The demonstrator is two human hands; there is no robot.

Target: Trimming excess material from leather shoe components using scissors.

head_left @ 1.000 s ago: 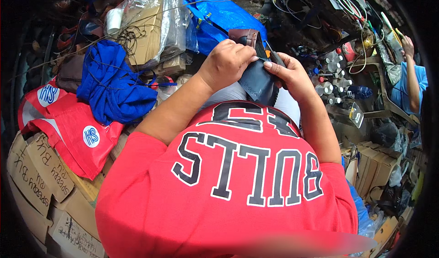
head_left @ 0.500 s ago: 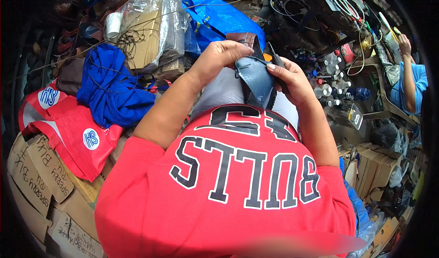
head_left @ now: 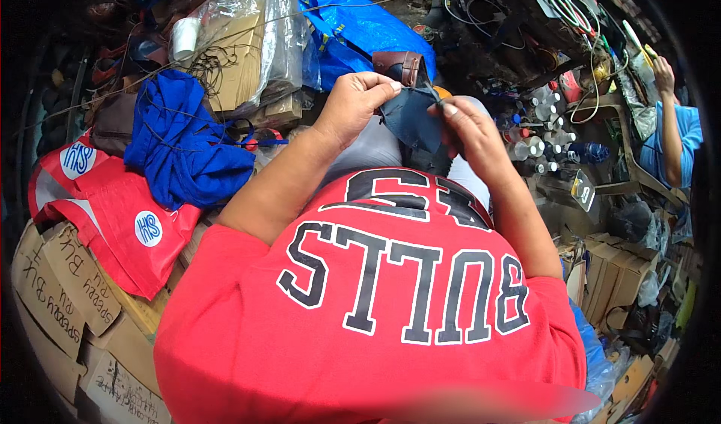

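Observation:
A dark blue leather piece (head_left: 411,127), with a row of small holes or stitches that hardly shows now, hangs over my lap between my hands. My left hand (head_left: 354,105) pinches its upper edge between thumb and fingers. At the opposite side, my right hand (head_left: 469,129) has its fingers closed around a thin, dark, pointed tool (head_left: 433,96), whose tip lies by the leather's top edge. The exact kind of tool cannot be made out. Just beyond the blue piece is a brown leather piece (head_left: 398,65) with a seam.
A blue plastic bag (head_left: 353,33) lies ahead. Blue cloth (head_left: 176,138), a red bag (head_left: 105,214) and cardboard boxes (head_left: 56,296) crowd the left. Several small bottles (head_left: 552,127) stand on the right, near another person in a blue shirt (head_left: 672,146).
My right hand has moved slightly down, and the tool now slants toward the leather's top edge. The leather has tilted and looks darker. My left hand has shifted slightly left along the edge.

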